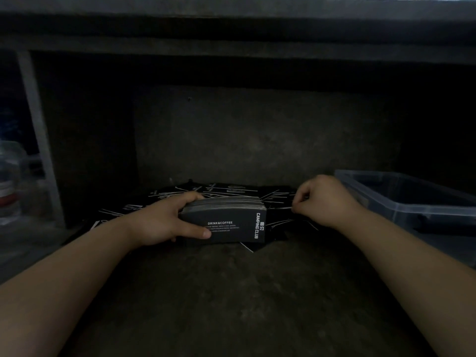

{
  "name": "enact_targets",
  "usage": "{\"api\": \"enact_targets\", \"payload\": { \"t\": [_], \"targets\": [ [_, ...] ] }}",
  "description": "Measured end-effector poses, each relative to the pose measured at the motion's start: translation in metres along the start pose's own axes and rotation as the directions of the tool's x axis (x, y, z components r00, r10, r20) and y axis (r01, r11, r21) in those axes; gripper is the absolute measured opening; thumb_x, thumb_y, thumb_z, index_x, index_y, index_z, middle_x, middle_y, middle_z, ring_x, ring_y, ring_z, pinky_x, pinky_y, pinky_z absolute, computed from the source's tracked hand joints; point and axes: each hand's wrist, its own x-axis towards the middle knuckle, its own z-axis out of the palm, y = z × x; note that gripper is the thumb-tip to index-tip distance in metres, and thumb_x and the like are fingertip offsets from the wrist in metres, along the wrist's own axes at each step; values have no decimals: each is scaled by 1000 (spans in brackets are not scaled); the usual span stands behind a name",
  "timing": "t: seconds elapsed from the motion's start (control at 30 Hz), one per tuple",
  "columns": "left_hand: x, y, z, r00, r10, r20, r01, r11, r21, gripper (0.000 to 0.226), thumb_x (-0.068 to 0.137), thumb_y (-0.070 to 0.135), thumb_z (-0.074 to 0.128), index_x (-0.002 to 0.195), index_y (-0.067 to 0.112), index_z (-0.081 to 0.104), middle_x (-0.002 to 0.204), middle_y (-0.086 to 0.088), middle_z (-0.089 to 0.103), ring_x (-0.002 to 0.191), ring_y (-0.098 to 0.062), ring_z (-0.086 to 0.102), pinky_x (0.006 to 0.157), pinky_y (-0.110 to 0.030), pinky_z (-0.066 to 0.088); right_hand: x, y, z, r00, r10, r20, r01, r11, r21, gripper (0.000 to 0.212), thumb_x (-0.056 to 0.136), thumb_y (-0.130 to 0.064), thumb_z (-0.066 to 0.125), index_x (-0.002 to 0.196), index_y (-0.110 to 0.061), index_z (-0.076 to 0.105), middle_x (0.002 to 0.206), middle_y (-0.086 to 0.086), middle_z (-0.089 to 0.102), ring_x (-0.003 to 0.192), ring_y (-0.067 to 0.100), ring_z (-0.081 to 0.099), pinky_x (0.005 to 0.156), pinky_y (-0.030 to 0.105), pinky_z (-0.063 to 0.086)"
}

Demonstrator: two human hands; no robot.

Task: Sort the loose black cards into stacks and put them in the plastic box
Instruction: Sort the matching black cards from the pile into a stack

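My left hand [164, 220] grips a thick stack of black cards [231, 222]; its near face reads "DRINK&COFFEE" and "CAMPING CLUB". The thumb lies across the front and the fingers curl over the top. Loose black cards [226, 190] with thin white edges lie scattered on the dark surface behind and beside the stack. To the right, my right hand [322, 199] pinches the edge of a loose card [283, 208] in the pile. The clear plastic box [401, 199] stands at the right, just beyond my right hand.
I am looking into a dim recess under a shelf [231, 55], with a dark back wall. A grey upright post [36, 124] and a clear jar [10, 181] stand at the left. The dark floor [231, 292] stretches toward me between my forearms.
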Motion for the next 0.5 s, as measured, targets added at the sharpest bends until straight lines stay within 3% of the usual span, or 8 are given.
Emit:
{"api": "enact_targets", "payload": {
  "t": [0.17, 0.3, 0.5],
  "targets": [
    [1, -2, -2, 1000, -3, 3, 3, 1000, -1, 49, 71, 36, 85, 109, 50, 57, 97, 26, 67, 85, 0, 67, 61, -24, 52, 1, -5, -2, 998, -53, -32, 52, 998, -33, 19, 81, -21, 75, 67, -31, 67, 73, -15, 64, 69, -1, 59, 64, 20, 48],
    [1, -3, -2, 1000, -1, 6, 1, 1000, -13, 49, 69, 39, 85, 106, 54, 57, 98, 26, 66, 84, -1, 67, 60, -25, 51, -2, -13, -9, 972, -183, -147, 166, 979, -122, 10, 86, -23, 70, 79, -30, 73, 78, -15, 65, 76, 5, 62, 73, 26, 52],
    [1, -2, -3, 1000, 18, 19, -18, 1000, -19, 48, 64, 43, 84, 103, 54, 59, 101, 22, 67, 83, -2, 67, 59, -25, 50, -5, -21, -20, 925, -242, -294, 232, 970, -71, 2, 86, -29, 74, 87, -30, 73, 91, -9, 70, 88, 10, 62, 81, 31, 49]
  ]
}}
